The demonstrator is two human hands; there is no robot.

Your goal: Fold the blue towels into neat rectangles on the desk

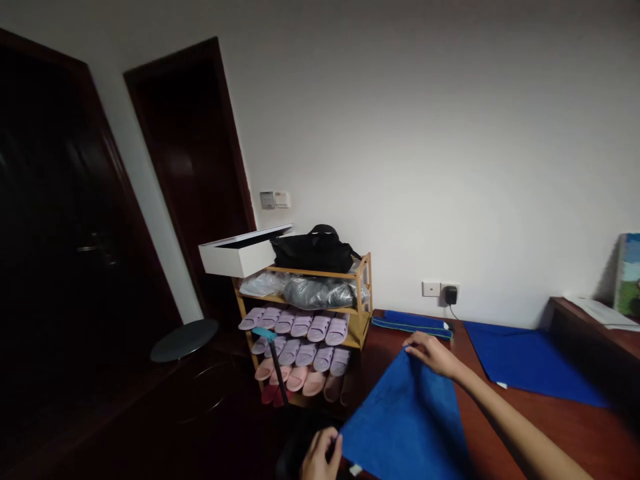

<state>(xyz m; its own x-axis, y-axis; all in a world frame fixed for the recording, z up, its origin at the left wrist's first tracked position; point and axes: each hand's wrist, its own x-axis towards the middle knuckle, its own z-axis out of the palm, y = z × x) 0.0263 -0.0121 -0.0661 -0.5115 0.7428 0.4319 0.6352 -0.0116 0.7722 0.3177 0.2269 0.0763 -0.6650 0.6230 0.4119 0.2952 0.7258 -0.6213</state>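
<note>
A blue cloth (400, 420) is spread between my two hands over the reddish-brown table. My right hand (431, 353) pinches its far corner. At the near left edge, my left hand (321, 455) grips another corner, close to a small white tag. The cloth's lower part runs out of view at the bottom. Behind my right hand lies a folded blue cloth (413, 323) with a green edge, against the wall. Another blue cloth (535, 363) lies flat on the table to the right, a white tag at its edge.
A wooden rack (367, 293) with several slippers (300, 325), a black bag (317, 250) and a white box (240, 259) stands left of the table (545, 427). A round stool (184, 339) is farther left. A plugged-in adapter (451, 294) sits on the wall.
</note>
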